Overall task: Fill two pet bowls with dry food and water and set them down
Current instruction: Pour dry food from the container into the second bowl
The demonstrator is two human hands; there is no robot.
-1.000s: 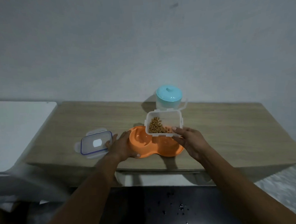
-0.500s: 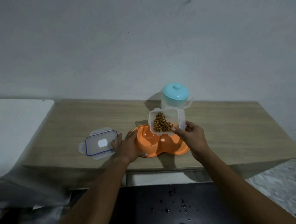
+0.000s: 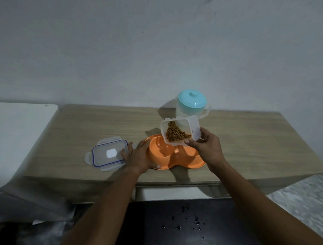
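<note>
Kibble has slid into the low corner of the clear food container, which is tipped more steeply than half a second ago, its open mouth turned toward the camera and lifted above the orange double bowl. A second ago the container sat nearly level just over the bowl's rim; now it leans hard to its lower edge. No pellets show in either basin, though the right basin is largely hidden behind the container and hand.

The right hand grips the container from its right side and lower edge, fingers wrapped round the wall. The left hand is closed around the left end of the double bowl, in the same place as before, thumb at the near rim, bracing it on the counter.

Counted: one double bowl with two basins, one food container, one loose clip lid lying flat on the counter just left of the left hand, one clear pitcher with a turquoise cap standing upright behind the container near the wall. Two hands, both occupied.
</note>
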